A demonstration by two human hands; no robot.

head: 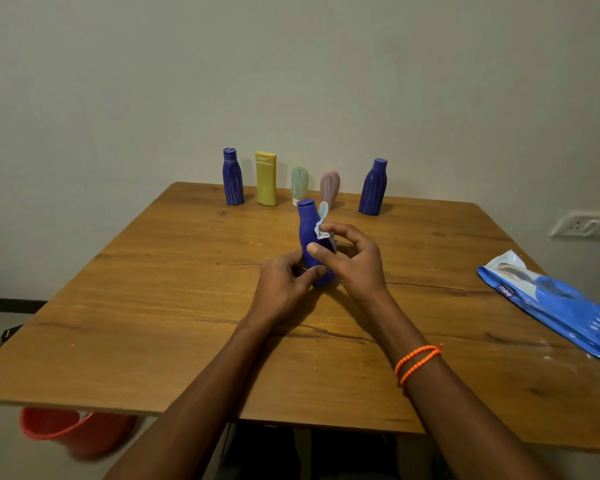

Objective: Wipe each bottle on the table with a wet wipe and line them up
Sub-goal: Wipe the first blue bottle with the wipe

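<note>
I see the wooden table (153, 323) first, five bottles ranged along its far edge. At centre my left hand (284, 285) grips an upright blue bottle (309, 233) low down; my right hand (354, 261), beside it, pinches the wet wipe (321, 221) against its shoulder.

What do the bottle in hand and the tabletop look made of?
Held blue bottle: likely plastic, opaque with a dull, matte look and no glassy reflections. Table: wood or wood-look laminate, showing grain lines and knots with a low satin sheen; which one is unclear.
</note>
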